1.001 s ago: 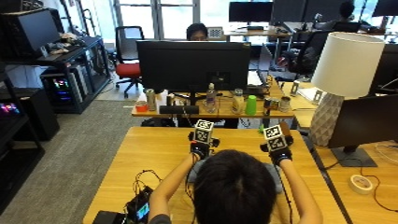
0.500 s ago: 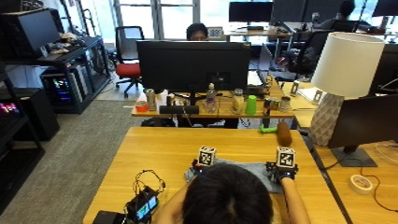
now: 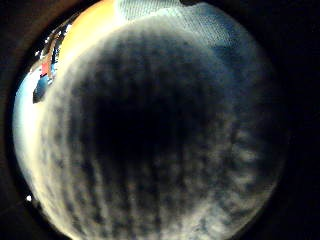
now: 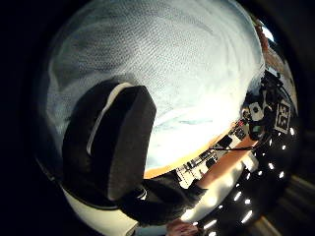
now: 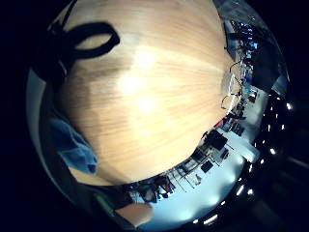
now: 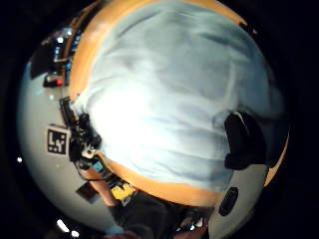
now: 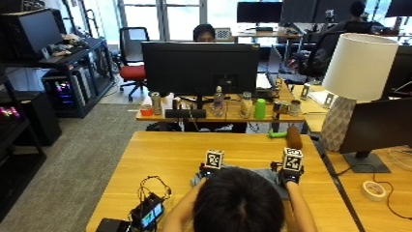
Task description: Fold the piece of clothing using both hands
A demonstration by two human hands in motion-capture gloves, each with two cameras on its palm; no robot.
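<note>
A grey-blue piece of clothing (image 7: pixel 257 172) lies on the wooden table (image 7: pixel 167 154) just in front of the person, partly hidden by their head. My left hand (image 7: pixel 207 170) is at its left edge and my right hand (image 7: pixel 289 177) at its right edge. In the left thumb side view the thumb (image 4: pixel 118 142) curls over the pale fabric (image 4: pixel 162 64). Fabric (image 3: pixel 160 140) fills the left little finger side view. In the right thumb side view the cloth (image 6: pixel 164 99) lies spread flat, with the thumb (image 6: pixel 244 139) at its border.
A small device with tangled black cables (image 7: pixel 147 212) sits at the table's near left. At the right stand a white lamp (image 7: pixel 351 92), a monitor base (image 7: pixel 363 164) and a tape roll (image 7: pixel 373 190). A brown and green object (image 7: pixel 291 136) lies at the far edge.
Both hands have drawn back from the middle of the table toward the person and now sit low on the cloth near the body.
</note>
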